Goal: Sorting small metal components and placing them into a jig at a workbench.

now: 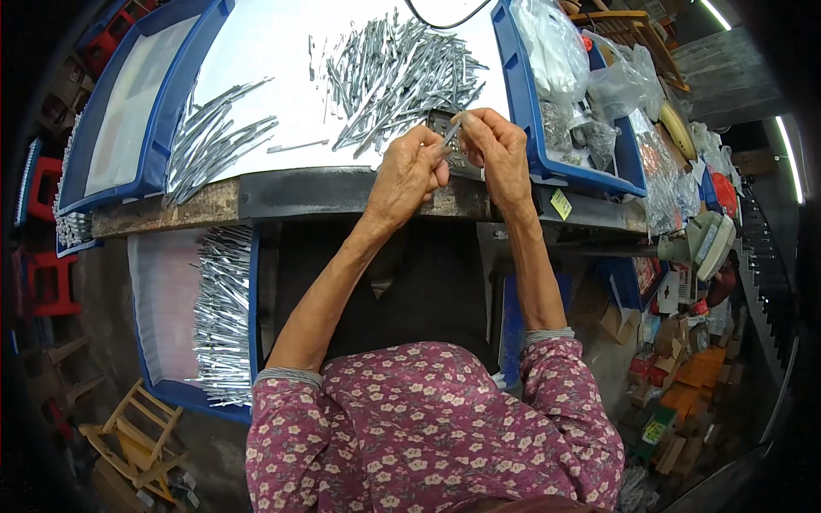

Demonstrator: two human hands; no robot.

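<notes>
Over the table's front edge, my left hand and my right hand come close together, both with fingers pinched. A slim silver pen-like rod slants between them. Its lower end sits in my left fingertips and its upper end in my right; part of it is hidden by the fingers. Beyond my hands lies a large loose heap of similar silver rods on the white table top. A smaller bundle of rods lies to the left, and a single rod lies apart between the two piles.
A blue tray stands at the left and a blue bin with plastic bags at the right. Below the table at left, another blue tray holds many silver rods. A dark small tray sits behind my hands.
</notes>
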